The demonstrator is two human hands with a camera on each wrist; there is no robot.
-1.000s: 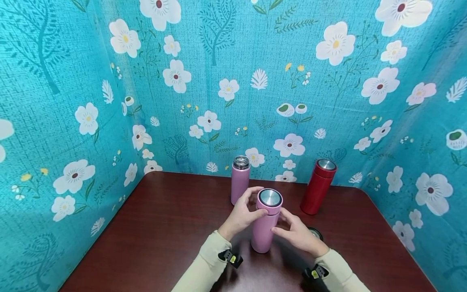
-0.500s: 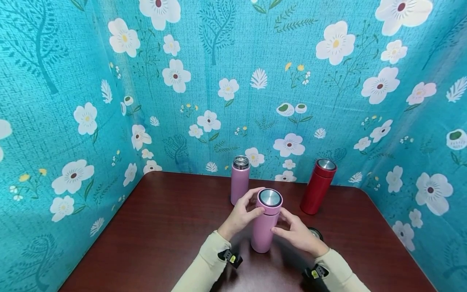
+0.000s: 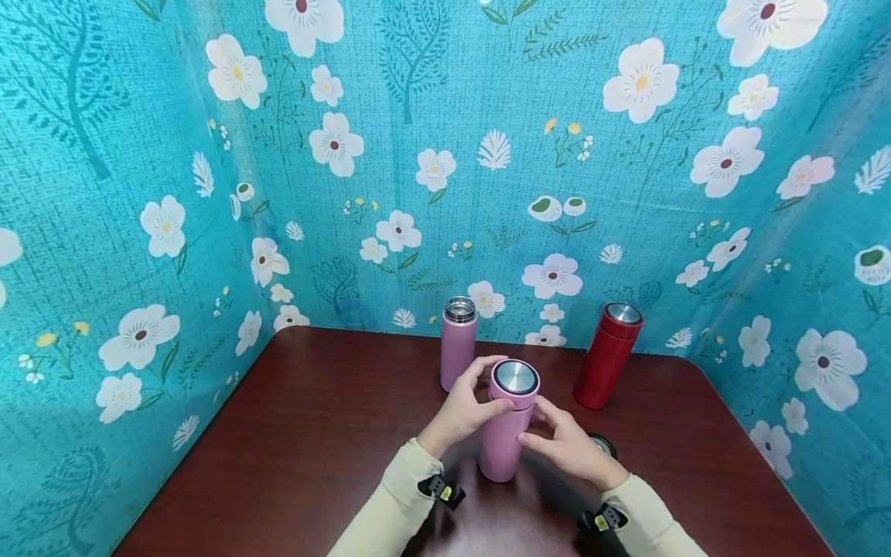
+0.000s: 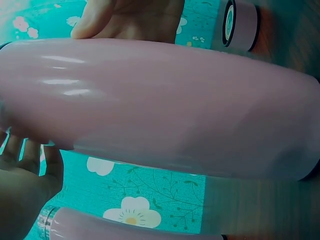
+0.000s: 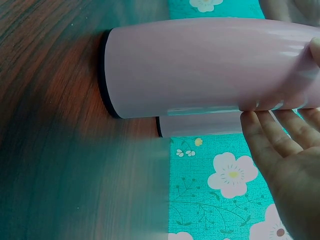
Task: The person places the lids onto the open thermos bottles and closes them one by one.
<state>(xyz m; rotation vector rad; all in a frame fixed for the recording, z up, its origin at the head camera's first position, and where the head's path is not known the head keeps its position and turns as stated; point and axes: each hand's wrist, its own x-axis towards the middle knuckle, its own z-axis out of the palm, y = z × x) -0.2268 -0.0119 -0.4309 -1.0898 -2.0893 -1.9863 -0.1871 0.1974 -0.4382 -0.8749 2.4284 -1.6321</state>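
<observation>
An upright pink thermos bottle with a silver-topped lid stands between my two hands. My left hand grips the lid, thumb in front and fingers round the far side. Lower down, the thumb and fingers of my right hand hold the body. In the left wrist view the bottle's smooth side fills the middle, and the lid is out of frame. The right wrist view shows the black-rimmed base close to the table and the right fingers against the body.
Behind my left hand stands a lidless pink thermos bottle with a bare steel mouth. A red thermos bottle with its lid on is at the back right. A loose pink lid lies on the dark wooden table, partly hidden behind my right hand in the head view.
My left thumb shifts slightly left on the lid's front, then back right. The thermos bottle, the right hand and the other things stay in place.
</observation>
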